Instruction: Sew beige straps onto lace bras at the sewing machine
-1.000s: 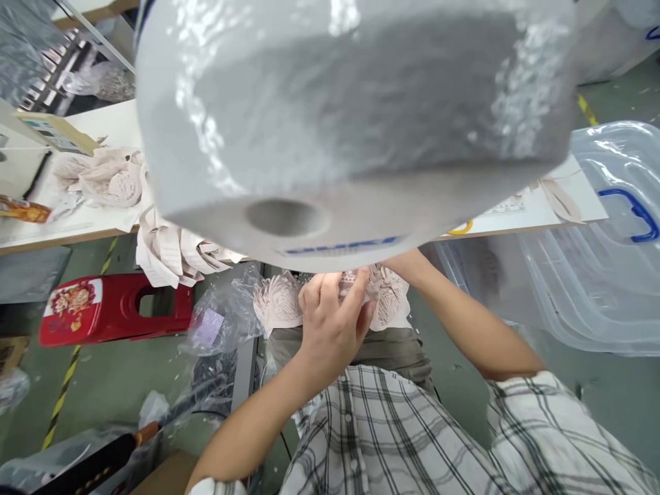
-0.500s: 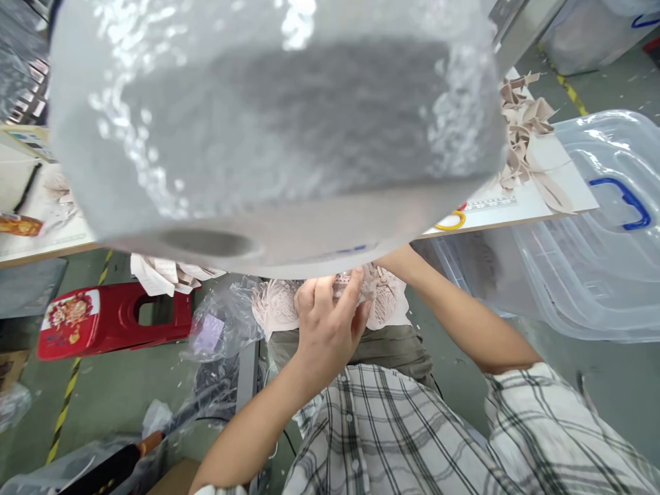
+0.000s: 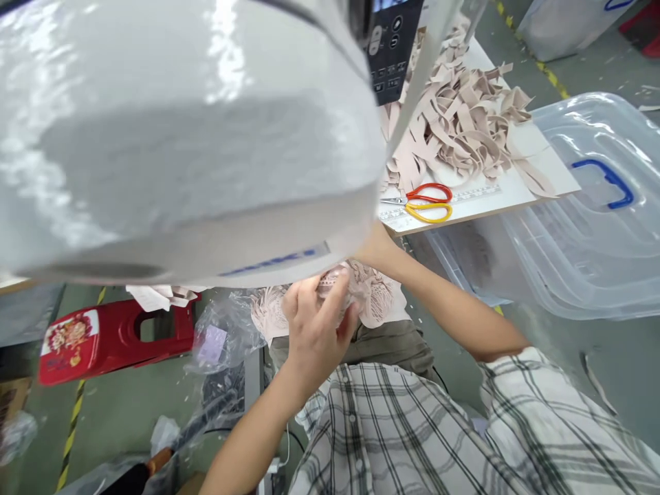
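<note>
The head of a white sewing machine (image 3: pixel 206 172), lettered in blue along its lower edge, fills the upper left and middle. Beneath its front edge, a pale pink lace bra (image 3: pixel 379 295) hangs over my lap. My left hand (image 3: pixel 317 323) has its fingers bent over the middle of the lace, with the thumb on the right side, gripping it. My right hand (image 3: pixel 377 246) reaches in from the right at the table edge. Only its wrist and back show; the fingers are hidden behind the machine.
Scissors (image 3: pixel 425 203) with red and yellow handles lie by a pile of beige fabric strips (image 3: pixel 458 124) on the white table. A clear lidded bin (image 3: pixel 592 240) stands to the right. At left are a red plastic stool (image 3: pixel 113 337) and a plastic bag (image 3: pixel 227 330).
The view has swung right, bringing more of the strips, the whole scissors and a control panel into sight. My left hand keeps its hold on the lace, nearly the same pose.
</note>
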Action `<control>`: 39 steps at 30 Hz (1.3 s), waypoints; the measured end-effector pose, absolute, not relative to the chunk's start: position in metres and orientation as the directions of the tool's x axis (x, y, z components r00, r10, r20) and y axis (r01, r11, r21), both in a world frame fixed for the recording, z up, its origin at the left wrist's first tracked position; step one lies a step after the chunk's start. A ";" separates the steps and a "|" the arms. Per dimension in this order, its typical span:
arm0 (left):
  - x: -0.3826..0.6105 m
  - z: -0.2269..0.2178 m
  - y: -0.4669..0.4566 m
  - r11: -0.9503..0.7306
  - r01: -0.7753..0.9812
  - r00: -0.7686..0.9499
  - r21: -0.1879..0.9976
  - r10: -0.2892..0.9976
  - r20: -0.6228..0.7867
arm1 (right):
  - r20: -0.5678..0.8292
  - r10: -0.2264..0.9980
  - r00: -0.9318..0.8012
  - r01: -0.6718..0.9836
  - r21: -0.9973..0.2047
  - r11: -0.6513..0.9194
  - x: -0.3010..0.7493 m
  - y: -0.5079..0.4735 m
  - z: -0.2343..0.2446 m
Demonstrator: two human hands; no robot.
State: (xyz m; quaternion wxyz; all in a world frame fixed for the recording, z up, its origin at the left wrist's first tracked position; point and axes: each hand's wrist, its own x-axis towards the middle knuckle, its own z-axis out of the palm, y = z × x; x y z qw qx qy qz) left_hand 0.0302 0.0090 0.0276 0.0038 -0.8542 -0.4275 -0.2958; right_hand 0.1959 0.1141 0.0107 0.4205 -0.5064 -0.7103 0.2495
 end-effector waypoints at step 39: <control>0.029 0.022 0.048 -0.075 0.732 -0.045 0.677 0.986 0.158 | 0.351 0.934 -0.067 0.380 -0.856 0.349 0.198 0.116 0.012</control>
